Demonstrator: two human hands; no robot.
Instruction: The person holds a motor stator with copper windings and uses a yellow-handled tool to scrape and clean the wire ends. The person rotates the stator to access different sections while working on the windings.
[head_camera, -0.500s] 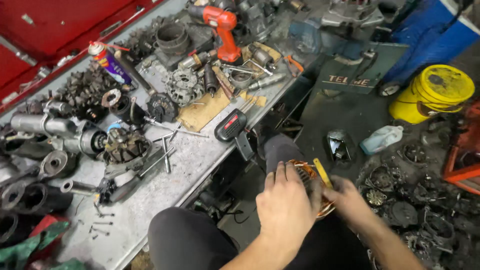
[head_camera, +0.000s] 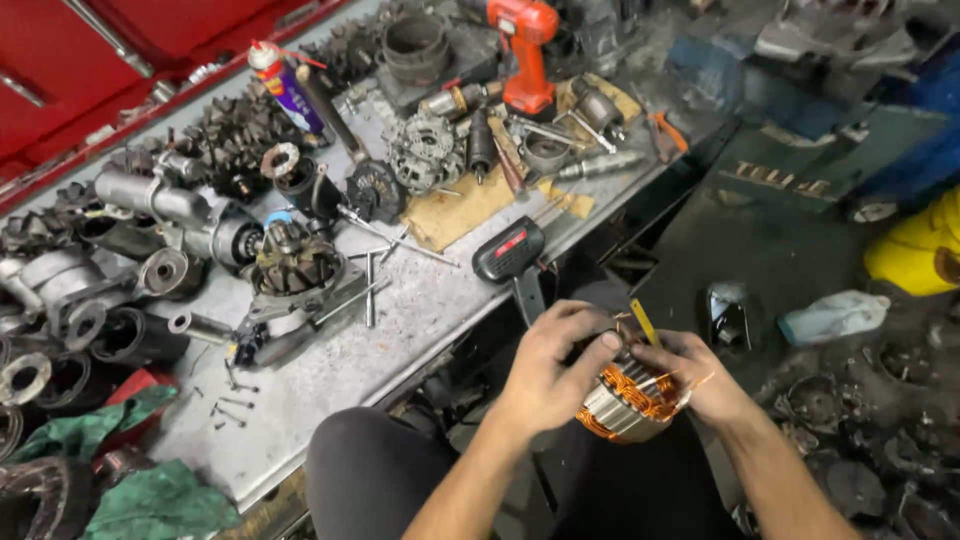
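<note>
- A grey metal workbench (head_camera: 420, 310) runs along the left, crowded with dismantled motor parts.
- A red cabinet (head_camera: 120, 50) stands behind the bench at the upper left.
- A yellow bucket (head_camera: 915, 255) sits on the floor at the far right, with a crumpled plastic bottle (head_camera: 832, 315) near it.
- A red cordless drill (head_camera: 527, 50) stands upright at the bench's far end.
- A green rag (head_camera: 150, 495) lies at the near left corner.
- A copper-wound stator (head_camera: 628, 400) is held over the person's lap, just off the bench edge, between both hands.
- The left hand (head_camera: 550, 370) curls around the stator's left side, fingers on its top.
- The right hand (head_camera: 695, 375) grips the right side and pinches a thin yellow-handled tool (head_camera: 645, 322) upright.
- A black-handled tool (head_camera: 510, 252) hangs over the bench edge.
</note>
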